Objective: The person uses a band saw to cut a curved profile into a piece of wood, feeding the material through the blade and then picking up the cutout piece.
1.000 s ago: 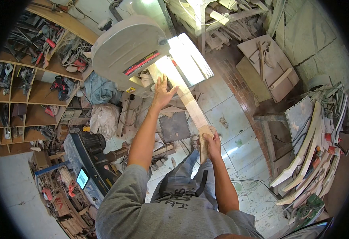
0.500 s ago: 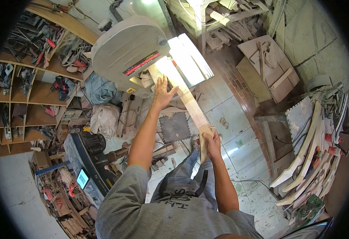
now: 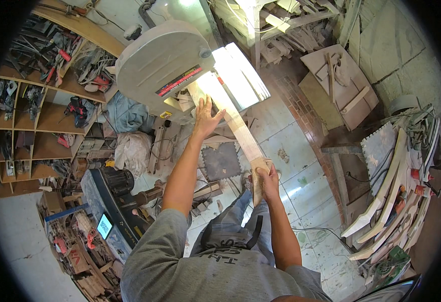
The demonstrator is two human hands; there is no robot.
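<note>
The left hand (image 3: 206, 118) lies open, fingers spread, flat on a long wooden board (image 3: 235, 128) just beside the grey band saw (image 3: 162, 68). The right hand (image 3: 266, 180) is closed around the board's near end, farthest from the saw.

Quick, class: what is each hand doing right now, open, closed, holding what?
Left hand: open, fingers spread, flat against the long pale wooden board.
Right hand: closed, gripping the board's near end.

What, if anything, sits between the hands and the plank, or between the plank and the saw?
Nothing visible. The right hand grips the near end of the wooden plank; the left hand lies flat on it near the far end. The plank already lies on the bright table beside the grey bandsaw housing. The blade itself cannot be made out.
</note>
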